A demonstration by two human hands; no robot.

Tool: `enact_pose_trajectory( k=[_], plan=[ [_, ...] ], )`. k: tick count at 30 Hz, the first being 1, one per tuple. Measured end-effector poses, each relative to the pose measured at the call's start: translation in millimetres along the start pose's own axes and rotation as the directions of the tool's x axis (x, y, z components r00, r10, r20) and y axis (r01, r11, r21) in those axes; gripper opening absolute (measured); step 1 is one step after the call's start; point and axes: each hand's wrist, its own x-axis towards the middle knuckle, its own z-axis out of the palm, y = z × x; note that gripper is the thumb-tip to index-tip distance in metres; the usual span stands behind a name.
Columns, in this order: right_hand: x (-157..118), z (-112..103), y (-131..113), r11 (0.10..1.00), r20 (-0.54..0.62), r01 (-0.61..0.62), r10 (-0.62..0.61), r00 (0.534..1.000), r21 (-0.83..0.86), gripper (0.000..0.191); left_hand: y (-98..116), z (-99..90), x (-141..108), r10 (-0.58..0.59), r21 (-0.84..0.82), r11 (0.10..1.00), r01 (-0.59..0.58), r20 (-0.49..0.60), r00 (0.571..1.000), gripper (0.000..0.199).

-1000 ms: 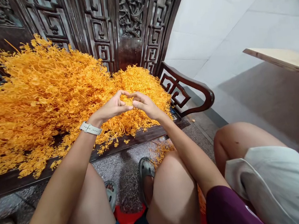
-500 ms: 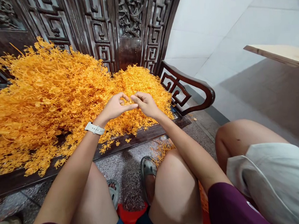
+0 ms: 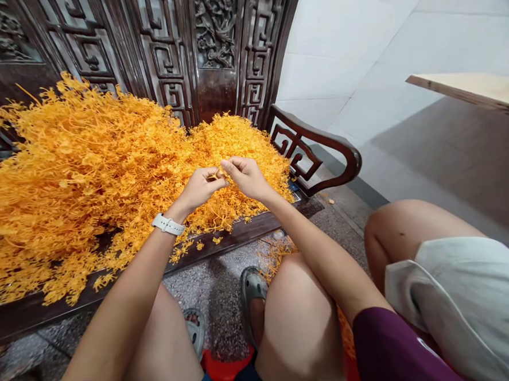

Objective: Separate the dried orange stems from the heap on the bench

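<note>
A large heap of orange plastic flower pieces (image 3: 106, 159) lies on a dark carved wooden bench (image 3: 240, 234). Over the heap's right part, my left hand (image 3: 201, 188), with a pale watch on its wrist, pinches a small orange piece between thumb and fingers. Close beside it, my right hand (image 3: 247, 176) has its thumb and fingers pressed together near the same piece. What lies between the right fingertips is too small to make out.
The bench's curved armrest (image 3: 347, 159) stands right of the heap. A board edge (image 3: 464, 88) juts in at upper right. Another person's bare knee and pale shorts (image 3: 472, 292) are close at right. Orange bits (image 3: 278, 258) lie on the floor by my shoe (image 3: 252, 294).
My left hand's fingers have closed from a wider curl into a pinch, and an orange piece now shows there. My right hand stays nearly in place. The view has shifted slightly.
</note>
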Motion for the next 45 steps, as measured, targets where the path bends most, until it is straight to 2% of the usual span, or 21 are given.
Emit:
enact_pose_trajectory(
  k=[5, 11, 15, 18, 21, 23, 25, 27, 29, 32, 35, 37, 41, 45],
  plan=[
    [2, 5, 1, 0.973, -0.077, -0.064, 0.082, 0.994, 0.22, 0.056, 2, 15.5, 0, -0.012, -0.171, 0.985, -0.002, -0.081, 0.997, 0.015],
    [6, 11, 11, 0.867, -0.187, -0.16, 0.276, 0.943, 0.472, 0.057, 2, 34.9, -1, -0.027, -0.266, 0.964, -0.028, -0.201, 0.979, 0.015],
    [6, 12, 10, 0.8, -0.105, -0.245, 0.356, 0.929, 0.548, 0.056, 4, 33.9, -3, -0.06, -0.337, 0.941, 0.004, -0.153, 0.986, 0.015],
    [4, 12, 7, 0.754, 0.001, -0.279, 0.347, 0.938, 0.595, 0.054, 7, 26.5, -3, -0.078, -0.386, 0.922, 0.037, -0.091, 0.993, 0.012],
    [2, 12, 5, 0.722, 0.103, -0.307, 0.314, 0.944, 0.62, 0.051, 11, 17.3, -4, -0.063, -0.422, 0.904, 0.065, 0.02, 0.998, 0.009],
    [0, 11, 3, 0.71, 0.134, -0.322, 0.31, 0.941, 0.626, 0.048, 14, 13.3, -6, -0.063, -0.416, 0.905, 0.088, 0.074, 0.995, 0.008],
    [-1, 10, 2, 0.706, 0.134, -0.333, 0.323, 0.937, 0.625, 0.045, 15, 13.1, -8, -0.056, -0.371, 0.926, 0.073, 0.058, 0.997, 0.008],
    [0, 8, 1, 0.714, 0.084, -0.322, 0.348, 0.934, 0.622, 0.044, 14, 17.4, -9, -0.023, -0.291, 0.957, 0.016, -0.022, 0.999, 0.013],
    [1, 7, 0, 0.741, -0.019, -0.278, 0.365, 0.931, 0.611, 0.045, 11, 24.8, -10, 0.033, -0.197, 0.979, -0.054, -0.113, 0.993, 0.021],
    [2, 7, -1, 0.789, -0.147, -0.232, 0.376, 0.915, 0.569, 0.05, 4, 35.8, -10, 0.099, -0.124, 0.985, -0.122, -0.173, 0.98, 0.026],
    [2, 7, -3, 0.828, -0.182, -0.232, 0.368, 0.912, 0.51, 0.057, 1, 41.3, -10, 0.054, -0.179, 0.979, -0.095, -0.219, 0.974, 0.024],
    [-1, 8, -5, 0.875, -0.175, -0.207, 0.309, 0.935, 0.438, 0.056, 2, 41.5, -9, 0.01, -0.207, 0.976, -0.063, -0.246, 0.969, 0.02],
    [-8, 11, -6, 0.959, -0.133, -0.132, 0.168, 0.977, 0.25, 0.044, 4, 38.6, -9, 0.013, -0.186, 0.981, -0.052, -0.202, 0.979, 0.011],
    [-10, 12, -2, 0.961, -0.079, -0.146, 0.169, 0.982, 0.234, 0.044, 0, 35.6, -9, 0.024, -0.132, 0.991, -0.033, -0.068, 0.997, 0.014]
  ],
)
